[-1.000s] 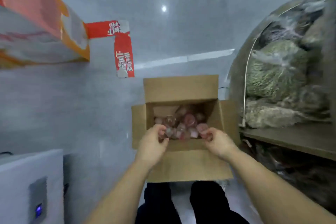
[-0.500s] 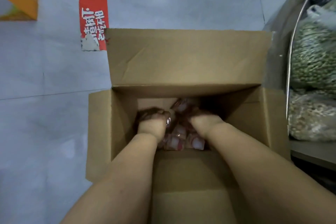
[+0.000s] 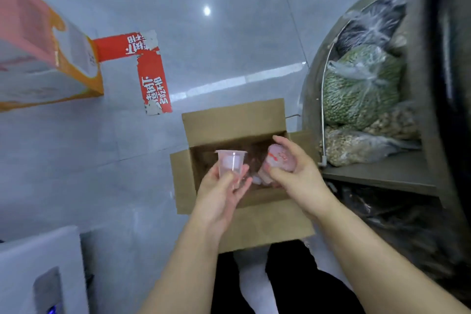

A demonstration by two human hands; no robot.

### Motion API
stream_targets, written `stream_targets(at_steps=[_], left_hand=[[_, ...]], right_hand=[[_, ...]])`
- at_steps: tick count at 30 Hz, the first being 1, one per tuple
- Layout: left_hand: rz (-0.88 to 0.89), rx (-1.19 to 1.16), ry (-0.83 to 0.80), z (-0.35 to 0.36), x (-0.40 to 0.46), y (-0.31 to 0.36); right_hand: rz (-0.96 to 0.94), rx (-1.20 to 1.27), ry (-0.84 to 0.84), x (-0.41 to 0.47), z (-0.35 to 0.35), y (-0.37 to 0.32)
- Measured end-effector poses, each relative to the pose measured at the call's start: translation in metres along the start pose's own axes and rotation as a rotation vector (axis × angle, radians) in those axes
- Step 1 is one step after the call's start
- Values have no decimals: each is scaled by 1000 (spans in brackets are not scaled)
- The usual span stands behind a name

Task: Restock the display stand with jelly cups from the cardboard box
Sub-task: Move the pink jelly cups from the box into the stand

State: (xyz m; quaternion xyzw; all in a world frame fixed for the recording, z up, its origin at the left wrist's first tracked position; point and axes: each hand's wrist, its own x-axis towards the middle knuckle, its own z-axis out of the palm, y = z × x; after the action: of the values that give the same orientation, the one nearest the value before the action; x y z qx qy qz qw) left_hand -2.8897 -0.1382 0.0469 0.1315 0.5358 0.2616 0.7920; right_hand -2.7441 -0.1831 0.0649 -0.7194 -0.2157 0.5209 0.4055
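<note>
An open cardboard box (image 3: 234, 122) sits on the grey floor in front of me, its inside dark. My left hand (image 3: 220, 192) holds a clear jelly cup (image 3: 230, 164) upright above the box's left half. My right hand (image 3: 297, 173) grips a pinkish jelly cup (image 3: 280, 157) on its side over the box's right half. A few more pale cups (image 3: 260, 178) show between my hands, inside the box. No display stand is recognisable in view.
To the right stands a shelf (image 3: 387, 173) with plastic bags of green beans (image 3: 362, 86) and nuts. An orange and white carton (image 3: 46, 64) lies at upper left, red tape (image 3: 151, 79) marks the floor, and a white appliance (image 3: 38, 270) fills the lower left corner.
Both hands were deep in the box half a second ago; now they are lifted above it, each holding a jelly cup. My head has pulled back from the box.
</note>
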Motion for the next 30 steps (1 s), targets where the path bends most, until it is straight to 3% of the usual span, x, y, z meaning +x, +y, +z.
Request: stream_targets(at_steps=[6,12,19,25,30], left_hand=[[260,158,-422,115,-180,117],[519,387,-536,222,-301,169],[730,617,-890,335,-373,149],[461,489,-1010,425,-408,79],[592,658,-1037,471,-421,37]], right_hand=[[-258,150,41,-161,-37,-190],[-449,299,154,-277,-89,-291],[-598,258,451,-370,-188,-328],[-572,195,680,-430,-285,-319],[-523,133,822,-439,-342,-300]])
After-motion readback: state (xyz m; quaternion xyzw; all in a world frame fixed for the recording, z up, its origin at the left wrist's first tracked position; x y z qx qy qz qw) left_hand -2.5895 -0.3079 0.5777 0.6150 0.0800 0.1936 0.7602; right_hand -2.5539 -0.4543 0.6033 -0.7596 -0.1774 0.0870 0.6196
